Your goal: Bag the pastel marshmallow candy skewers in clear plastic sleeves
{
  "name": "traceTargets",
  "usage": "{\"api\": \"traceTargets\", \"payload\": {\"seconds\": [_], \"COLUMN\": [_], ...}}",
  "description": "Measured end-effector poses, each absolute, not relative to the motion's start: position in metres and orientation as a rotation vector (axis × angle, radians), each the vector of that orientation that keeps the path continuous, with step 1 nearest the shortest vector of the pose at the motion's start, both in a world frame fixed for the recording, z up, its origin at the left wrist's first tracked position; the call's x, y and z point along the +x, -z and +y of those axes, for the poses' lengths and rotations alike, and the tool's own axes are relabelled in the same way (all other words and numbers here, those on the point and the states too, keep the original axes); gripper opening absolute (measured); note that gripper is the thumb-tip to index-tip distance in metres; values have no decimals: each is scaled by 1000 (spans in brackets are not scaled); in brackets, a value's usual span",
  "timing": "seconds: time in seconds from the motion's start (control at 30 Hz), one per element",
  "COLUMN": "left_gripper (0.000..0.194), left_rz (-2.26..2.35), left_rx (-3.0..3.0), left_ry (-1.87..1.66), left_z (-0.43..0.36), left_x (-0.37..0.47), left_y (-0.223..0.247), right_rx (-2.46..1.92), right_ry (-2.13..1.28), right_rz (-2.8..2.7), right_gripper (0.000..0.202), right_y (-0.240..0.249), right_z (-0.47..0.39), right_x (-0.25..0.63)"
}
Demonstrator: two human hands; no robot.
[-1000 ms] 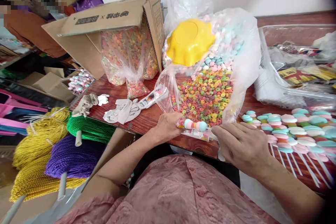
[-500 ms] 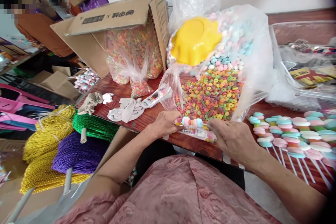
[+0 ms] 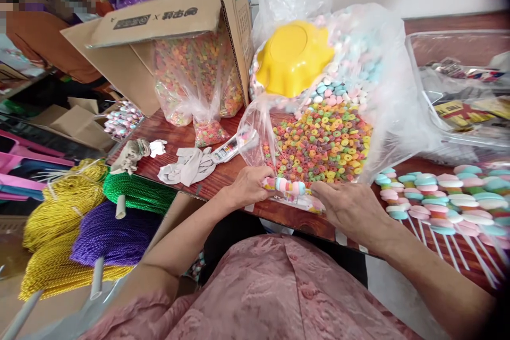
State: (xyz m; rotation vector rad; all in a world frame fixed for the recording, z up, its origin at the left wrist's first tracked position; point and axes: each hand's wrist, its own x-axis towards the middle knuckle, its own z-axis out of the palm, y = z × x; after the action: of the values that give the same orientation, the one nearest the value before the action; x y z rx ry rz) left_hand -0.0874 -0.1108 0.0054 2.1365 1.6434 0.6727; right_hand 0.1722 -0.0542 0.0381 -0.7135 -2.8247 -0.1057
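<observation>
A short skewer of pink, white and blue candies [image 3: 290, 186] lies level between my hands at the table's front edge. My left hand [image 3: 255, 185] is closed around its left end. At its right end, my right hand [image 3: 333, 199] has its fingers closed on it. Just beyond them, colourful ring candies [image 3: 322, 143] are heaped in an open clear bag. A printed plastic wrapper [image 3: 305, 203] lies under the skewer. Rows of finished-looking candy skewers [image 3: 442, 199] with white sticks lie to the right.
Behind stand a cardboard box [image 3: 159, 16], a yellow bowl [image 3: 295, 58] on pastel candies and a clear bin [image 3: 458, 138]. Gloves [image 3: 187, 166] lie left. Yellow, green and purple cords [image 3: 115, 234] hang beside the table. A person in brown [image 3: 48, 42] is far left.
The view has shifted slightly, so most things appear a little further left. Both hands keep their hold on the skewer, with the right fingers slightly nearer its end.
</observation>
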Motion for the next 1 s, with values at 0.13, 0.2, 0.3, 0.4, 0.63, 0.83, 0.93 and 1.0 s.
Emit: {"api": "traceTargets", "payload": {"seconds": [0.13, 0.2, 0.3, 0.4, 0.63, 0.83, 0.93, 1.0], "left_gripper": [24, 19, 19, 26, 25, 3, 7, 12], "left_rz": [1695, 1681, 1652, 1615, 1701, 1497, 1444, 1428], "left_rx": [2352, 2395, 2386, 2342, 2334, 2409, 2405, 2395], "left_ry": [-491, -427, -410, -459, -347, -193, -182, -188], "left_z": [-107, -105, -101, -99, -102, -93, -87, -85], "left_x": [-81, -78, -75, -72, -68, -47, -38, -39], "left_y": [0, 1, -2, -9, -22, -29, -31, -33], "right_rx": [-653, -564, -444, -467, -664, -614, -687, -732], "right_ry": [103, 99, 148, 200, 140, 0, -67, -168], "right_rz": [-2780, -2728, -2657, -2615, -2695, -2688, -2625, -2583], "right_gripper": [21, 22, 23, 21, 22, 22, 22, 23], "right_y": [-44, -48, -52, -50, -36, -31, -22, -14], "right_z": [-64, -71, -78, -74, -52, -65, -65, -63], "right_x": [167, 163, 156, 153, 163, 151, 142, 140]}}
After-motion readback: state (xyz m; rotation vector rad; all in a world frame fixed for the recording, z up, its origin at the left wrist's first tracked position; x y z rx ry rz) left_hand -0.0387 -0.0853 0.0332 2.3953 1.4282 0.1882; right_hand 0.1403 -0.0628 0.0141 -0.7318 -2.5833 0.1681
